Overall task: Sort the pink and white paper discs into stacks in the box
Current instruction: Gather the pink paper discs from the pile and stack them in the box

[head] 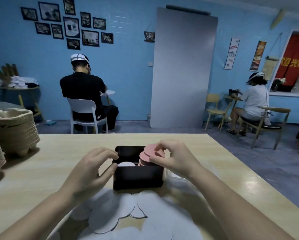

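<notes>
Head camera, nearest first: loose white paper discs [121, 205] overlap on the pale wooden surface [58, 153] just in front of the box. There are at least six, but the overlap hides the exact count. Beyond them, one black rectangular box [138, 177] stands between two hands. The left hand [91, 168] curls round its left wall, thumb at the near corner and fingertips on the rim. One white disc [126, 164] shows inside on the left; whatever lies under it is hidden. The right hand [173, 158] pinches a few tilted pink paper discs [151, 150] above the pink stack [141, 162] on the box's right side. No loose pink ones show, so pink looks nearly done, while most whites are left. Far left stand two stacks of moulded pulp trays [15, 129].
</notes>
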`<state>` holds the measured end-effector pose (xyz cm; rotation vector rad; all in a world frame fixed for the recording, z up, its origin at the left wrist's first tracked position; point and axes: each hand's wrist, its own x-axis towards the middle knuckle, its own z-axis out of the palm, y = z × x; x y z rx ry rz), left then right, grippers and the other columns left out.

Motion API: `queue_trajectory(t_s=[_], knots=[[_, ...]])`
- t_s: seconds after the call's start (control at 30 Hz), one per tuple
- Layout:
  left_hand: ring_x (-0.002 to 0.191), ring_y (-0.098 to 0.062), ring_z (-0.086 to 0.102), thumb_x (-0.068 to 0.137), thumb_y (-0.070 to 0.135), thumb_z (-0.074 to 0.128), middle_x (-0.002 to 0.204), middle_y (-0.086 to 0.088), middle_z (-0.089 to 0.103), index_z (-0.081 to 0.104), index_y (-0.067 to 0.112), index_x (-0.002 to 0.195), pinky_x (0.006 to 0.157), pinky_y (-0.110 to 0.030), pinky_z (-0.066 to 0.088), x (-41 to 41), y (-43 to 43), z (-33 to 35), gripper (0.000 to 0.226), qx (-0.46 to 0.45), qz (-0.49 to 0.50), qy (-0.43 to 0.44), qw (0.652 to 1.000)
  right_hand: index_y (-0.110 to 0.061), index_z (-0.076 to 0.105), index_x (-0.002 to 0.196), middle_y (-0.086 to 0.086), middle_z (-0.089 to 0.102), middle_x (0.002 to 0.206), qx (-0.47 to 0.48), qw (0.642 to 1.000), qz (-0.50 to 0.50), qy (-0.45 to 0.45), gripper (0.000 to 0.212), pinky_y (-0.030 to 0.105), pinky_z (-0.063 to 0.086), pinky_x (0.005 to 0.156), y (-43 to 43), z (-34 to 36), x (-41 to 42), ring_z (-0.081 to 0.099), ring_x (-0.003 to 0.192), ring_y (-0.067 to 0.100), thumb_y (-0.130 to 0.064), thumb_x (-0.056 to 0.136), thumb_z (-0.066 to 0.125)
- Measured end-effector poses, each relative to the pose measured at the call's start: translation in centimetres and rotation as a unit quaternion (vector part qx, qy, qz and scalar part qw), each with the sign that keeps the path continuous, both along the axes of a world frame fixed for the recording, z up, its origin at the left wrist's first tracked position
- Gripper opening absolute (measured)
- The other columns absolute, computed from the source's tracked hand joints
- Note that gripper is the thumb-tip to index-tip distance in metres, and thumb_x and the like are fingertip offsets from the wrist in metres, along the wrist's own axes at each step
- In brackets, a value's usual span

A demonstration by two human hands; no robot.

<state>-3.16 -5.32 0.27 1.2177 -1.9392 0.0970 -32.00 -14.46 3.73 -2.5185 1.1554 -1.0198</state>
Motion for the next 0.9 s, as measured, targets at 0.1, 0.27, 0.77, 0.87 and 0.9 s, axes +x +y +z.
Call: queue_trajectory(t_s=[0.1,0.27,0.77,0.87,0.9], knots=[[0.111,-0.006,0.063,0.094,0.036,0.059,0.112,0.02,0.065,0.069,0.023,0.105,0.091,-0.036,0.053,0.0,-0.6,-1.1,0.02,-0.011,-0.003,0.017,1.0,-0.027,0.065,0.083,-0.01,0.067,0.08,0.023,0.999,-0.02,0.026,0.042,0.039,0.055,0.076,-2.0,-0.1,1.0,0.062,0.082,0.013,-0.067,0.069,0.072],[0.114,-0.011,0.063,0.093,0.037,0.057,0.113,0.019,0.065,0.069,0.025,0.105,0.095,-0.031,0.049,-0.3,-0.3,-2.3,0.021,-0.001,-0.007,0.062,0.998,-0.027,0.063,0.076,-0.01,0.065,0.079,0.019,0.994,-0.034,0.098,0.043,0.036,0.054,0.072,-3.7,-1.0,1.7,0.058,0.079,0.011,-0.069,0.069,0.071],[0.11,-0.01,0.064,0.092,0.04,0.057,0.109,0.019,0.067,0.069,0.023,0.106,0.092,-0.023,0.048,1.1,0.9,-0.7,0.025,0.038,-0.01,0.069,0.997,-0.031,0.071,0.087,-0.017,0.059,0.096,-0.004,0.999,-0.009,0.04,0.038,0.029,0.043,0.086,-0.7,0.3,2.1,0.053,0.099,0.009,-0.067,0.079,0.065],[0.104,-0.007,0.065,0.09,0.042,0.057,0.103,0.019,0.07,0.07,0.025,0.107,0.087,-0.015,0.046,2.1,1.2,-0.1,0.028,0.06,-0.005,0.067,0.996,-0.029,0.07,0.088,-0.015,0.061,0.091,-0.061,0.996,0.058,0.03,0.017,0.032,0.045,0.084,2.8,0.6,3.2,0.055,0.095,0.011,-0.046,0.089,0.069],[0.103,-0.006,0.066,0.09,0.042,0.057,0.102,0.019,0.071,0.07,0.025,0.107,0.086,-0.011,0.045,2.5,1.5,0.0,0.028,0.069,-0.006,0.065,0.995,-0.029,0.07,0.088,-0.014,0.062,0.091,-0.074,0.993,0.079,0.037,0.015,0.034,0.047,0.085,3.8,0.5,3.8,0.056,0.094,0.012,-0.043,0.091,0.067]])
